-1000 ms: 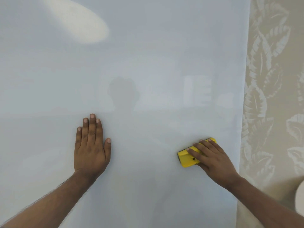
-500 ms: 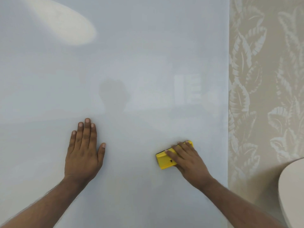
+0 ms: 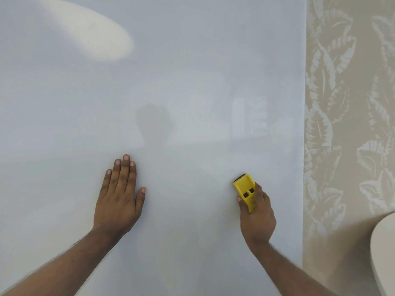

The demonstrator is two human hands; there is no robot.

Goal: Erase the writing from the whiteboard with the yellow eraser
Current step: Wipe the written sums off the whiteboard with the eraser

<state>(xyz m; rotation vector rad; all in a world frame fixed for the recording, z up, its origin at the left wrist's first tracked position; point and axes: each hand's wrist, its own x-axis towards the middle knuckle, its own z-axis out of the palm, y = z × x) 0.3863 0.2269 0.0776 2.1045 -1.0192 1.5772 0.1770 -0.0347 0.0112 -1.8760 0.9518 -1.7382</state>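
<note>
The whiteboard [image 3: 171, 82] fills most of the view, and I see no writing on its glossy surface, only faint reflections. My right hand [image 3: 257, 216] grips the yellow eraser [image 3: 243, 188] at the lower right of the board; the eraser stands nearly upright, its dark pad end at the top, against the board. My left hand [image 3: 119, 197] lies flat on the board at lower centre, fingers straight and together, pointing up.
The board's right edge runs down near the eraser. Beyond it is beige wallpaper [image 3: 350, 124] with a pale leaf pattern. A rounded white object [image 3: 384, 253] shows at the lower right corner. A bright glare patch [image 3: 92, 33] sits at the board's upper left.
My right hand has turned the eraser from lying slanted under my fingers to nearly upright, held from below. The left hand stays flat on the board. The view has shifted slightly.
</note>
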